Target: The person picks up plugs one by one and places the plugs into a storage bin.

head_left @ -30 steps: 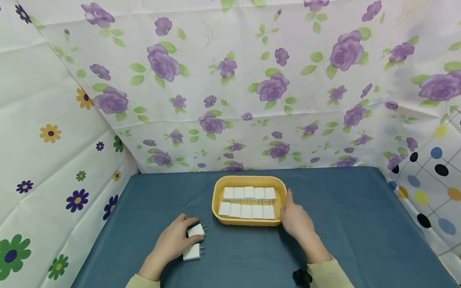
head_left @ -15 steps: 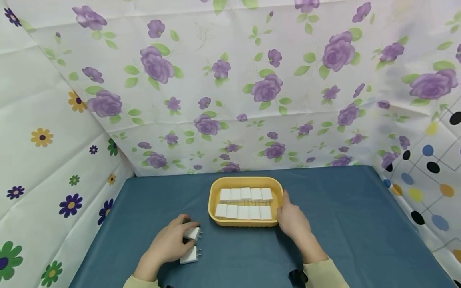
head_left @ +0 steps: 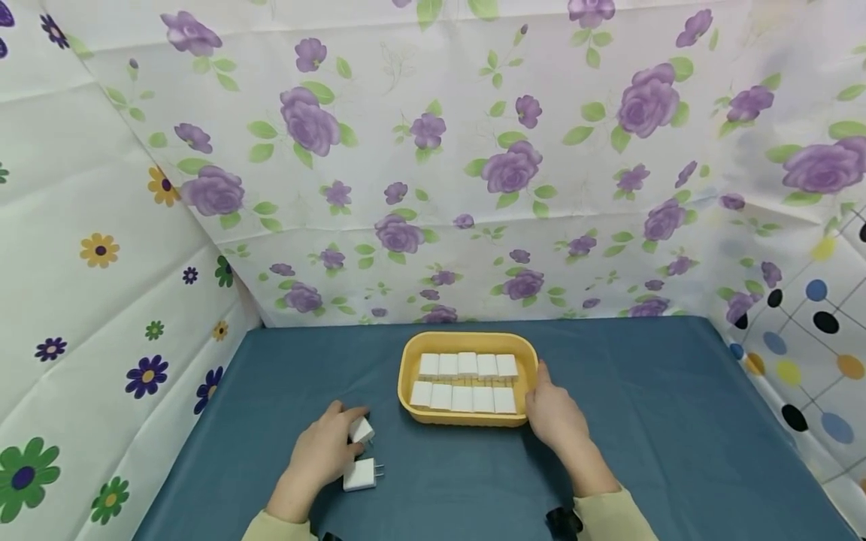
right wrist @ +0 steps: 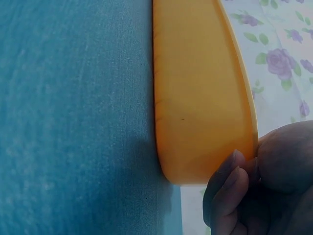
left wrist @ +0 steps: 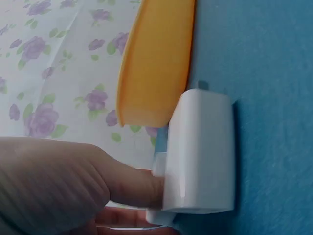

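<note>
My left hand (head_left: 319,453) pinches a white plug charger (head_left: 361,430) between thumb and fingers, low over the table left of the yellow basket. A second white charger (head_left: 360,475) lies just in front of it, its prongs pointing right. Seen from the left wrist, this nearer charger (left wrist: 205,152) partly hides the pinched one (left wrist: 159,216). At the basket's right end, my right hand (head_left: 556,415) holds the rim of the yellow basket (head_left: 463,420). Curled fingers (right wrist: 234,188) touch its outer wall in the right wrist view. Inside stand two rows of white chargers (head_left: 462,398).
A blue cloth (head_left: 649,421) covers the table. Flowered sheeting (head_left: 433,165) hangs behind it, with more patterned sheets at the left and right sides. A dark strap piece (head_left: 564,522) shows at the right wrist.
The charger at my left hand has turned, its prongs swinging from rightward to toward the front. My right hand stays on the basket, which has not moved. The head view shifts slightly.
</note>
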`<move>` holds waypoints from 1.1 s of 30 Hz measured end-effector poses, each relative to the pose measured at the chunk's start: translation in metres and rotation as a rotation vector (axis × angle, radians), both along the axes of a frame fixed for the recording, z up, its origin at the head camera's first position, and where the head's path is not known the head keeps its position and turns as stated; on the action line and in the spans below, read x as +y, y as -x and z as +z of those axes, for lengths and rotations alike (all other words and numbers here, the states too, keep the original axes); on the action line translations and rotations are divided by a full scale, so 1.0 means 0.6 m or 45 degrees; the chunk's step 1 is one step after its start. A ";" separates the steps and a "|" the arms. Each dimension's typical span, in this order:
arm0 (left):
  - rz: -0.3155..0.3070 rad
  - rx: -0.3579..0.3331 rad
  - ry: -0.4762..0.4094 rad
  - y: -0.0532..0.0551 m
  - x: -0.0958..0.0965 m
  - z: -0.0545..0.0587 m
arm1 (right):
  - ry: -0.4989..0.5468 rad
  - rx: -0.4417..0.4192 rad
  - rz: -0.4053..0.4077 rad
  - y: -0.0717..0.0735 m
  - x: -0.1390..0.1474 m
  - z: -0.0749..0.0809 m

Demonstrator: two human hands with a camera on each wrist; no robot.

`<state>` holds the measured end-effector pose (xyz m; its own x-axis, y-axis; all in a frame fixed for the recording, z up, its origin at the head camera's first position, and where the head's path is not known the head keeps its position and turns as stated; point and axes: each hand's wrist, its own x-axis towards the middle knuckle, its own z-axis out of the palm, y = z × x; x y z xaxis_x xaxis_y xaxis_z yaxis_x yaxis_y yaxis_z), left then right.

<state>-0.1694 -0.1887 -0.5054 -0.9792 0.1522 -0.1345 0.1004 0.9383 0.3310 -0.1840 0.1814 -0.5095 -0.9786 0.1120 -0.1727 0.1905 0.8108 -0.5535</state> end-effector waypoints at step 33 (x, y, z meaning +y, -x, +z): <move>0.048 0.091 -0.163 0.019 0.011 0.005 | 0.004 -0.005 -0.005 0.001 0.003 -0.004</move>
<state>-0.1810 -0.1819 -0.5022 -0.9909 0.1265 -0.0459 0.0935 0.8925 0.4412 -0.1847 0.1834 -0.5121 -0.9775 0.1155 -0.1767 0.1959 0.8084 -0.5550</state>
